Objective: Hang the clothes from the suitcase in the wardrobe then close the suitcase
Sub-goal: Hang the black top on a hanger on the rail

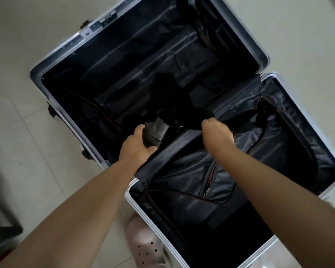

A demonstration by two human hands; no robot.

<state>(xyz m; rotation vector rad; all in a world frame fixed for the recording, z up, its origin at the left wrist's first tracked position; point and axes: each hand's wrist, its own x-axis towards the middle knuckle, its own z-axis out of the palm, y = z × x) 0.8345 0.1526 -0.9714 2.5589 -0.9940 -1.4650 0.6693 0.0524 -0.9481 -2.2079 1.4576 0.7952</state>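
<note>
A silver hard-shell suitcase (52,97) lies wide open on the floor, both halves lined in black. Over the hinge between the halves I hold a dark garment (170,105) by its upper edge. My left hand (137,144) grips a grey-black bunched part of it. My right hand (217,130) grips the black cloth a little to the right. The garment's lower part hangs into the far half and merges with the dark lining. The near half shows a zipped mesh divider (201,182).
Pale tiled floor (27,35) surrounds the suitcase. A beige perforated slipper (145,246) is beside the near half's corner, at the bottom centre. A dark object (2,219) stands at the lower left edge. No wardrobe is in view.
</note>
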